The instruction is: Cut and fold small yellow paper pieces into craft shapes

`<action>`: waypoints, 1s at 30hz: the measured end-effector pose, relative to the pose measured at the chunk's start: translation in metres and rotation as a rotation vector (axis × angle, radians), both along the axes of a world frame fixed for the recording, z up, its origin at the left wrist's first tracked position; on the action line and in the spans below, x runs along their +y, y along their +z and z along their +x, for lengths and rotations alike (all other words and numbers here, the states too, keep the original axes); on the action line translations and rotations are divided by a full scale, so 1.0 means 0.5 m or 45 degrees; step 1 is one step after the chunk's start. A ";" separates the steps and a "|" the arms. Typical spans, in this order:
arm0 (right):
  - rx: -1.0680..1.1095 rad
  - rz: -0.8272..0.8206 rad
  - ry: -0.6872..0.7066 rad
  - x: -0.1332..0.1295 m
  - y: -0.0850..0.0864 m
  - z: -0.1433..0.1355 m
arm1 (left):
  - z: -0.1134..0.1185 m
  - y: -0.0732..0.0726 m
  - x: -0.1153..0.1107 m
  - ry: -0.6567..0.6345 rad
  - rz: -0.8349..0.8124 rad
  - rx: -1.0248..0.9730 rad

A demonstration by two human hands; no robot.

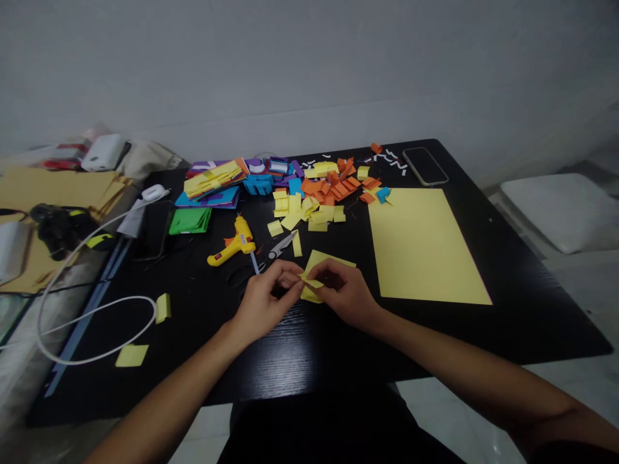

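Note:
Both my hands pinch a small piece of yellow paper over the dark table. My left hand holds its left end between thumb and fingers. On its other side, my right hand grips the right end, fingers closed. Beneath the right fingers lies a larger yellow paper piece, partly covered. Just beyond my left hand are scissors, handles partly hidden, and a yellow glue gun. A large yellow sheet lies flat to the right of my right hand.
Folded yellow pieces and orange pieces are heaped at the back. Bundles of coloured paper lie behind the glue gun. A phone rests back right. A white cable loops over the left edge near two yellow pieces.

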State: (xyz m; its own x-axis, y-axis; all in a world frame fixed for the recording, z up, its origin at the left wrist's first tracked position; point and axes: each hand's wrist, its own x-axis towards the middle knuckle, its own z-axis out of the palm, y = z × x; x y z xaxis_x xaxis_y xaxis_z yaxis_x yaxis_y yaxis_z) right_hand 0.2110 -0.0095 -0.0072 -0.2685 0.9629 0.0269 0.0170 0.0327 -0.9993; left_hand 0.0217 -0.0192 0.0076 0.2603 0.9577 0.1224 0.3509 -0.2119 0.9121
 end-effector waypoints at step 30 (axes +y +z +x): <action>0.202 -0.378 0.095 0.017 0.006 0.005 | -0.006 -0.001 -0.006 0.080 0.355 0.165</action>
State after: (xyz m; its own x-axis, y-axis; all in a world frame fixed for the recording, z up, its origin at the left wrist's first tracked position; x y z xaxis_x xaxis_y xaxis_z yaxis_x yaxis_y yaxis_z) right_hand 0.2135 -0.0008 -0.0040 -0.3532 0.9130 -0.2043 -0.1310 -0.2645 -0.9554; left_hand 0.0187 -0.0222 0.0069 0.2324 0.9065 0.3525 0.4808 -0.4221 0.7685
